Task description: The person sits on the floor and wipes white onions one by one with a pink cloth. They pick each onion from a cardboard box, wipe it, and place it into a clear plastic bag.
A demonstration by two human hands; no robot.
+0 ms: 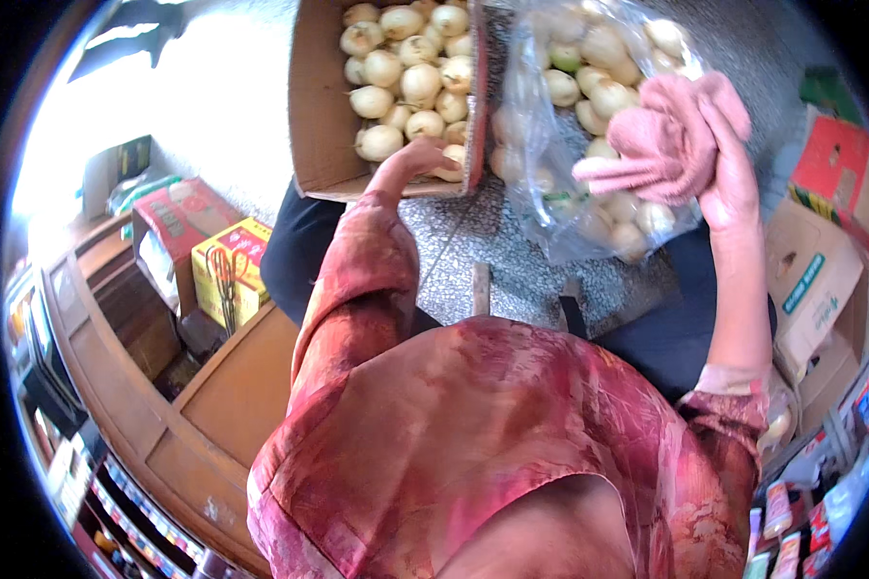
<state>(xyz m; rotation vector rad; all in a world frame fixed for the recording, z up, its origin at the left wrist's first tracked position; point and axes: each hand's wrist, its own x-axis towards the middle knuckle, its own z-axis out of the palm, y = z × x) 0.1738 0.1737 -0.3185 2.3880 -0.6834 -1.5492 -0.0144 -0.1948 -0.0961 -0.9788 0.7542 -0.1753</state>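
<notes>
My left hand point(423, 153) reaches into the near right corner of an open cardboard box point(318, 108), its fingers around a pale onion point(450, 165). Part of that onion is hidden by the hand. Several more white onions point(420, 83) with dry root ends fill the box. In my right hand point(728, 181) is a crumpled pink cloth point(670, 137), held above a clear plastic bag point(539, 159). Loose onions point(612, 98) lie inside this open bag, one of them greenish. The cloth hides some of the bag's contents.
The speckled stone floor point(449, 246) shows between my knees. At left stand a wooden cabinet point(224, 383), a yellow carton point(224, 268) and a red carton point(188, 210). Cardboard boxes point(811, 268) are stacked close by my right arm, with packaged goods point(778, 510) below them.
</notes>
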